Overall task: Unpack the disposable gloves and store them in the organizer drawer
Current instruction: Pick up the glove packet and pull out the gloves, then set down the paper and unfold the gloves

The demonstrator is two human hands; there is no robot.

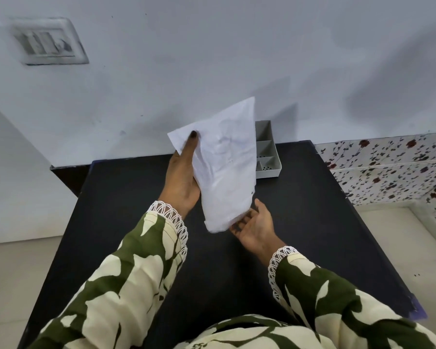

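Note:
A white plastic packet of gloves (224, 162) is held upright above the black table (300, 222). My left hand (181, 177) grips its left edge, thumb across the front near the top corner. My right hand (256, 226) lies palm up just under the packet's lower end, fingers spread and touching its bottom. A grey organizer drawer (268, 152) with divided compartments stands at the table's far edge against the wall, partly hidden behind the packet. The compartments I can see hold nothing.
A pale wall rises directly behind the table, with a switch plate (48, 41) at upper left. Floral tiles (388, 167) line the wall on the right. Light floor shows on both sides of the table.

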